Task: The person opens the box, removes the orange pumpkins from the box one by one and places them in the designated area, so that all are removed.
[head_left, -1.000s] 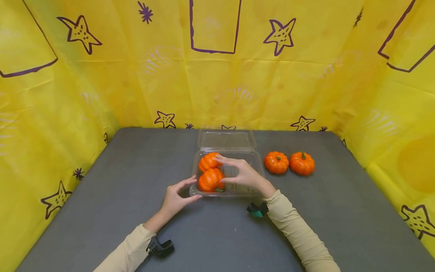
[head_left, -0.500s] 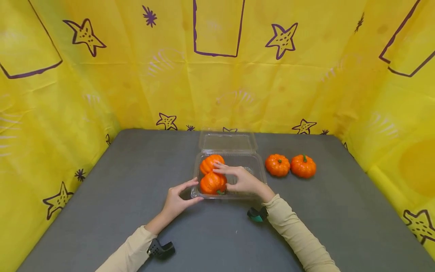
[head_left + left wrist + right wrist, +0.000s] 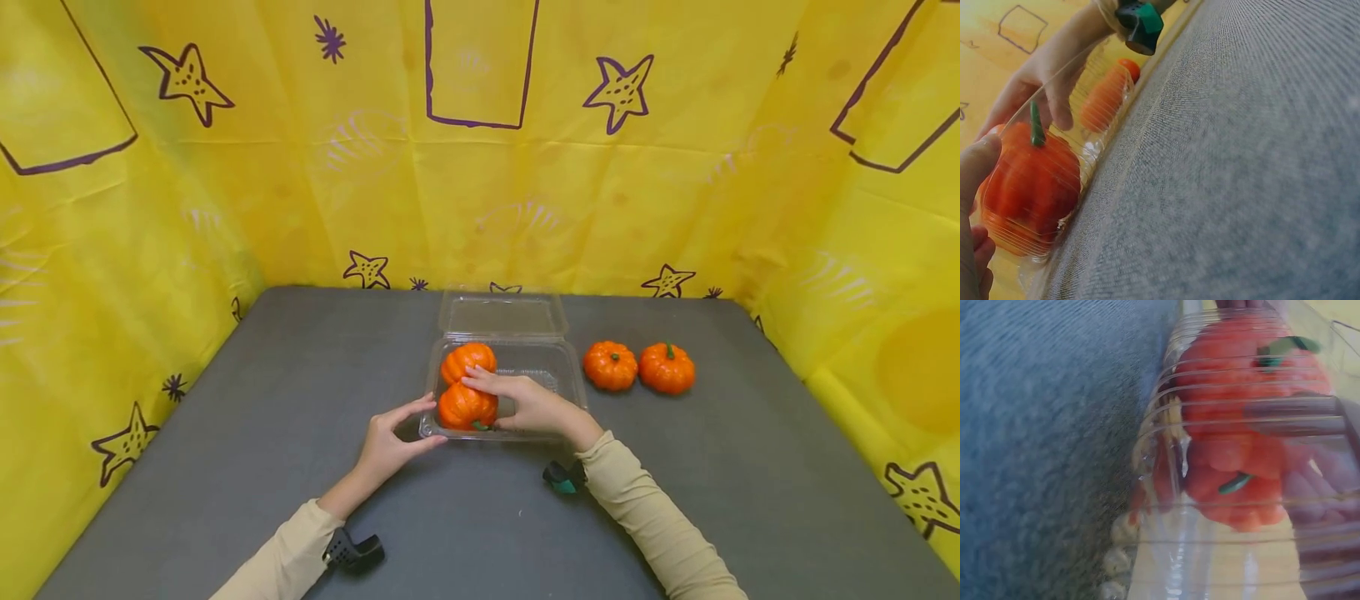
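Observation:
A clear plastic clamshell container (image 3: pixel 540 350) lies with its lid folded back on the grey table. In its left half sit two small orange pumpkins, a back pumpkin (image 3: pixel 468 362) and a front pumpkin (image 3: pixel 463 406) with a green stem, touching each other. My left hand (image 3: pixel 386 437) grips the container's front left corner, thumb at the front rim and fingers on the left side. My right hand (image 3: pixel 536 406) reaches inside over the front pumpkin, fingertips on its top and thumb by its right side. In the left wrist view the front pumpkin (image 3: pixel 1032 178) shows through the container's wall.
Two more orange pumpkins, a nearer one (image 3: pixel 610 367) and a farther one (image 3: pixel 667 370), stand side by side just right of the container. A yellow patterned cloth (image 3: pixel 480 183) encloses the table's back and sides.
My right hand has slid toward me, its fingers passing from the back pumpkin to the front one. The left hand keeps its place on the corner. Both pumpkins stay nearly where they were.

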Action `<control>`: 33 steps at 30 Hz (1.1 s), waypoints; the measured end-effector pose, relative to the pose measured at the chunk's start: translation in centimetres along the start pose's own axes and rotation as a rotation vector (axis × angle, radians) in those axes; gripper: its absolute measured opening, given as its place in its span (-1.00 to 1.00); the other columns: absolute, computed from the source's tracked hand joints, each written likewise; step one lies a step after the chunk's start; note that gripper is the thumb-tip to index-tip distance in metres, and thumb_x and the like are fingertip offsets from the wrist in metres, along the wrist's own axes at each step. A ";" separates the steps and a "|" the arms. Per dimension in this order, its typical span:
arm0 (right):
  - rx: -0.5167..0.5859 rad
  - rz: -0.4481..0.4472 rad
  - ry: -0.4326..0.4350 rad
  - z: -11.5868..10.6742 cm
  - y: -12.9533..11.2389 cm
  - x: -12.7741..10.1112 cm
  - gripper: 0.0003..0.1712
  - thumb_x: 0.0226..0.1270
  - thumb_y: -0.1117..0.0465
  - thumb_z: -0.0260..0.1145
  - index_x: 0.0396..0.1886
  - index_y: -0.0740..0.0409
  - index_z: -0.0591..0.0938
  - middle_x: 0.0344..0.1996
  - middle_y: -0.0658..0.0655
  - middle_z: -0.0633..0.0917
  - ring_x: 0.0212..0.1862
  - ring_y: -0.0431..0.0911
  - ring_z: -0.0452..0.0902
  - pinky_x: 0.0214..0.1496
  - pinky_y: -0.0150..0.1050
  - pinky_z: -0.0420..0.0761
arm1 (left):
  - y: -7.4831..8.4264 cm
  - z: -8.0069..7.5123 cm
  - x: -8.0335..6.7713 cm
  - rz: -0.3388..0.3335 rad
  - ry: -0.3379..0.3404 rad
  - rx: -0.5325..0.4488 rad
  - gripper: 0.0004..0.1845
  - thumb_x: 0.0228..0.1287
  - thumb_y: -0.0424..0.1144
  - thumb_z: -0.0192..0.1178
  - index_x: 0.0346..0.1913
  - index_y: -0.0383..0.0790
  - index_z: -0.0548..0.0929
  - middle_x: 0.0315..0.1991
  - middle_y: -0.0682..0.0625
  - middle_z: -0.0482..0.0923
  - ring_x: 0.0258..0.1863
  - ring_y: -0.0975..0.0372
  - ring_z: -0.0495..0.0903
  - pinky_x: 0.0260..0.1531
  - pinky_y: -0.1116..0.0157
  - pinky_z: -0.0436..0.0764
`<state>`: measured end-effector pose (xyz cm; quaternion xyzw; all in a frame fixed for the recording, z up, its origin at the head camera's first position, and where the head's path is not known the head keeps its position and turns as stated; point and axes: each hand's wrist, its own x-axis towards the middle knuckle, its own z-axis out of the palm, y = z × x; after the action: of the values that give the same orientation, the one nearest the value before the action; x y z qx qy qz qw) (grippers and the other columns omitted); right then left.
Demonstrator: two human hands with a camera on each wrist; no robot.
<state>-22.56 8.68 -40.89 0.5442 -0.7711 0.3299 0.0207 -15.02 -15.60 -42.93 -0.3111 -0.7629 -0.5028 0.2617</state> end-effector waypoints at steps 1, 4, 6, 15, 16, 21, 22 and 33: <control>-0.015 -0.011 0.010 0.1 0.0 0.0 -0.20 -0.12 0.46 0.41 0.22 0.22 0.37 0.24 0.16 0.30 0.27 -0.13 0.13 0.16 -0.25 0.27 | 0.0 0.0 -0.1 -0.013 -0.004 0.003 -0.50 -0.43 -0.55 0.47 -0.23 -0.55 0.58 -0.19 -0.36 0.54 -0.17 -0.10 0.54 0.00 0.41 0.37; -0.047 -0.025 0.044 0.4 0.1 0.1 -0.22 -0.14 0.45 0.43 0.19 0.24 0.39 0.21 0.18 0.34 0.25 -0.12 0.18 0.15 -0.27 0.29 | 0.1 0.0 -0.1 -0.035 -0.010 0.007 -0.50 -0.40 -0.53 0.47 -0.22 -0.54 0.58 -0.18 -0.35 0.54 -0.16 -0.10 0.54 0.01 0.41 0.36; -0.073 -0.018 0.058 0.4 0.1 0.0 -0.23 -0.14 0.42 0.45 0.18 0.22 0.41 0.19 0.17 0.37 0.23 -0.13 0.21 0.13 -0.28 0.31 | 0.1 0.0 -0.1 -0.023 -0.006 0.005 -0.50 -0.42 -0.54 0.47 -0.23 -0.55 0.58 -0.19 -0.37 0.54 -0.17 -0.11 0.54 0.00 0.41 0.36; -0.246 -0.042 0.107 0.3 0.0 -0.2 -0.19 -0.20 0.31 0.51 0.16 0.21 0.42 0.13 0.16 0.44 0.14 -0.05 0.35 0.08 -0.24 0.37 | 0.0 0.1 0.0 0.018 0.015 -0.001 -0.49 -0.49 -0.58 0.47 -0.25 -0.56 0.58 -0.21 -0.39 0.54 -0.20 -0.12 0.55 -0.01 0.41 0.37; -0.266 -0.047 0.115 0.3 0.0 -0.2 -0.19 -0.20 0.30 0.51 0.16 0.22 0.42 0.13 0.16 0.45 0.13 -0.05 0.36 0.08 -0.25 0.37 | 0.0 0.1 0.0 0.015 0.016 -0.002 -0.49 -0.49 -0.58 0.47 -0.25 -0.56 0.58 -0.21 -0.38 0.54 -0.20 -0.11 0.55 -0.01 0.41 0.37; -0.317 -0.050 0.151 0.2 0.1 -0.2 -0.19 -0.22 0.26 0.53 0.14 0.21 0.43 0.11 0.17 0.46 0.13 -0.04 0.36 0.08 -0.23 0.38 | 0.0 0.1 0.0 0.011 0.014 0.001 -0.49 -0.48 -0.58 0.47 -0.25 -0.57 0.57 -0.21 -0.38 0.54 -0.19 -0.12 0.55 -0.01 0.40 0.37; -0.317 -0.048 0.158 0.2 0.1 -0.2 -0.20 -0.22 0.26 0.53 0.14 0.21 0.43 0.12 0.18 0.46 0.14 -0.03 0.35 0.07 -0.22 0.39 | 0.0 0.1 0.0 0.010 0.013 0.000 -0.49 -0.48 -0.58 0.47 -0.25 -0.58 0.57 -0.21 -0.38 0.54 -0.20 -0.12 0.55 -0.01 0.41 0.37; -0.283 -0.034 0.205 0.3 0.0 0.0 -0.18 -0.24 0.29 0.54 0.11 0.30 0.38 0.09 0.26 0.45 0.09 0.06 0.40 0.08 -0.20 0.38 | -0.1 0.2 0.0 0.026 0.026 -0.006 -0.48 -0.52 -0.59 0.47 -0.27 -0.59 0.57 -0.22 -0.39 0.54 -0.20 -0.12 0.55 -0.02 0.40 0.39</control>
<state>-22.45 8.52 -41.17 0.5124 -0.7943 0.2714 0.1813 -15.15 -15.45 -43.05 -0.3152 -0.7538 -0.5057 0.2770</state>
